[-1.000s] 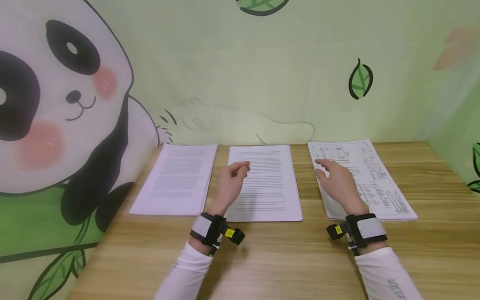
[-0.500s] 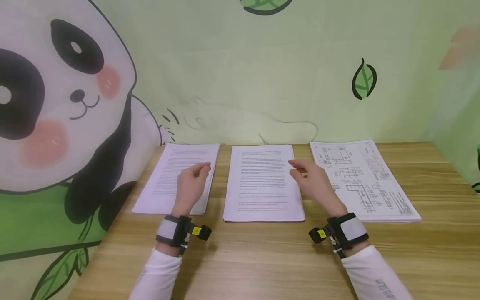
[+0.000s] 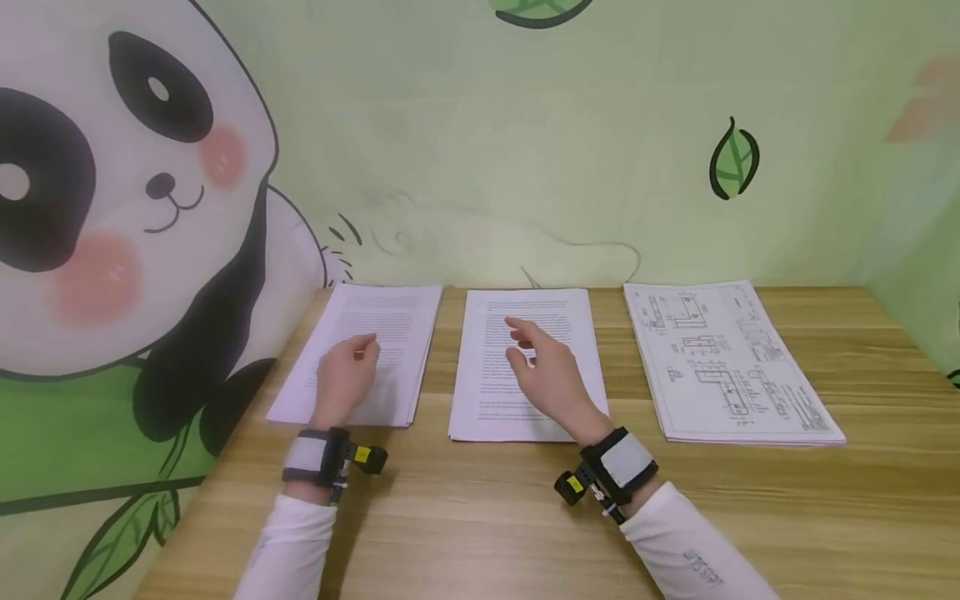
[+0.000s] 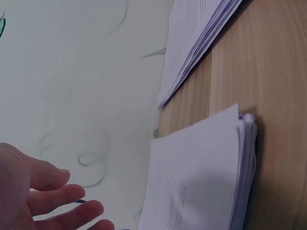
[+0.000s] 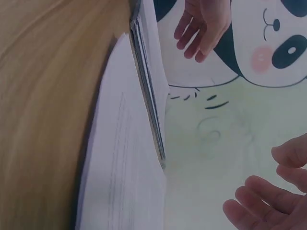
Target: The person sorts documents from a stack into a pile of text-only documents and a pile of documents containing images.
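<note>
Three stacks of paper lie side by side on a wooden table. Over the left stack of printed text (image 3: 390,312) hovers my left hand (image 3: 347,375), its fingers loosely bent and holding nothing; the left wrist view shows a gap between this hand (image 4: 57,196) and the sheets (image 4: 201,158). My right hand (image 3: 551,375) is above the middle stack of printed text (image 3: 480,417), fingers relaxed and slightly spread, with nothing in them. In the right wrist view its fingers (image 5: 259,199) stand apart from the paper (image 5: 120,158). Part of each stack is hidden by the hand above it.
To the right lies the stack of technical drawings (image 3: 727,375), with no hand near it. The wooden table (image 3: 480,517) ends at a wall covering (image 3: 465,167) painted with a panda and leaves. Each wrist wears a strapped camera.
Both hands have moved left. The left went from the middle stack to above the left one, the right from the drawings to above the middle stack. The paper stacks stay put.
</note>
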The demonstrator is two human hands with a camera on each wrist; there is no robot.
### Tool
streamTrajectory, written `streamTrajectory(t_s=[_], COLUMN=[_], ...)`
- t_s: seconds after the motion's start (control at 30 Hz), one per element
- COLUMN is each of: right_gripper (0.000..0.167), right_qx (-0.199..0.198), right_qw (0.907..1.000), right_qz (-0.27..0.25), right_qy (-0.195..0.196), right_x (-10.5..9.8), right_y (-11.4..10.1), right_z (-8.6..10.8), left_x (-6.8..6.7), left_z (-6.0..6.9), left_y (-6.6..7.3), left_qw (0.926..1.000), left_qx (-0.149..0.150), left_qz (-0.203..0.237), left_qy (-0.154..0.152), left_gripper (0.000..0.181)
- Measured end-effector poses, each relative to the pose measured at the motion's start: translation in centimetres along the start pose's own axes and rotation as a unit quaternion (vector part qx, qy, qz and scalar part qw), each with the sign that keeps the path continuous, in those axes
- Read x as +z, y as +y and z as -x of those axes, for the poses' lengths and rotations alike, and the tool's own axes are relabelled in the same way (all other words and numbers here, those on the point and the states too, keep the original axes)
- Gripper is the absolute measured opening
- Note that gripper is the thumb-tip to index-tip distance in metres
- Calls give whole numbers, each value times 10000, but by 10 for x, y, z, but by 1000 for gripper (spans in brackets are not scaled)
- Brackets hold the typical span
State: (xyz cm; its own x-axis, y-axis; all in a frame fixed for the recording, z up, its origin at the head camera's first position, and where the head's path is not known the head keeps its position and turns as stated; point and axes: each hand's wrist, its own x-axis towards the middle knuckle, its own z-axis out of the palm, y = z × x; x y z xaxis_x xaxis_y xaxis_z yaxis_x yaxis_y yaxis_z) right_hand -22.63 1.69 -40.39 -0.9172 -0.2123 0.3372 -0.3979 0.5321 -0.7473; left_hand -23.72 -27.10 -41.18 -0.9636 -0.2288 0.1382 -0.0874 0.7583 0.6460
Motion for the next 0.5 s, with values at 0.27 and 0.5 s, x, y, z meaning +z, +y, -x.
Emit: streamTrajectory(t_s=[0.27,0.5], right_gripper=[34,35], right_qx=[-92,-29], right_qw=[9992,9960], right_qz=[-295,-591], right_qy=[-256,-667], right_x=[39,68], right_y=[-12,-19], right_z=[-3,-5], left_x=[-12,-23], left_z=[-7,-7], left_y=[-18,-32], left_qw=[9951,9889], left_qx=[-362,-660], left_qz=[-677,-838], left_qy=[-621,-1030], left_gripper=[51,57])
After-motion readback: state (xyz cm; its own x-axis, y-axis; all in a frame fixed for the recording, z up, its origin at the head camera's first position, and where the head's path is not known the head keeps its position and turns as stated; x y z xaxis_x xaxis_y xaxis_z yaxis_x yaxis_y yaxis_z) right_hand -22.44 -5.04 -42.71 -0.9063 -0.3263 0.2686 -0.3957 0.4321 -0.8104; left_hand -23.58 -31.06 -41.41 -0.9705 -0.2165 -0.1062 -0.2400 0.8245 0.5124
